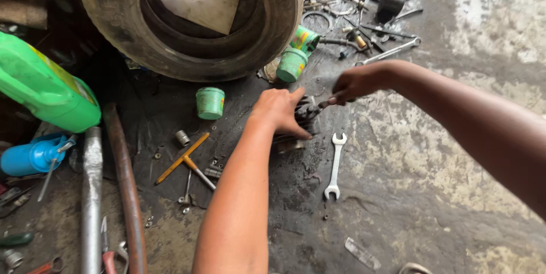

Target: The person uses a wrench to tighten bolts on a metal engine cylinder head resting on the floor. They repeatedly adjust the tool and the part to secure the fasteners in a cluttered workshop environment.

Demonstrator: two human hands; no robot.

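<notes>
My left hand [280,112] presses down on a dark greasy metal part [301,116] that sits on the oily floor; its fingers wrap the part's left side. My right hand [354,83] reaches in from the right and pinches a small tool or piece against the top of the same part; what it pinches is too blurred to name. A silver open-end wrench [334,166] lies on the floor just below and right of the part. A small metal socket-like piece [290,146] lies under my left wrist.
A worn tyre [193,18] stands behind. A green jug [42,83], a blue oil can [31,157], small green tubs [210,103] [292,63], a yellow T-handle wrench [185,157], two long pipes [91,194] and scattered tools [369,29] lie around.
</notes>
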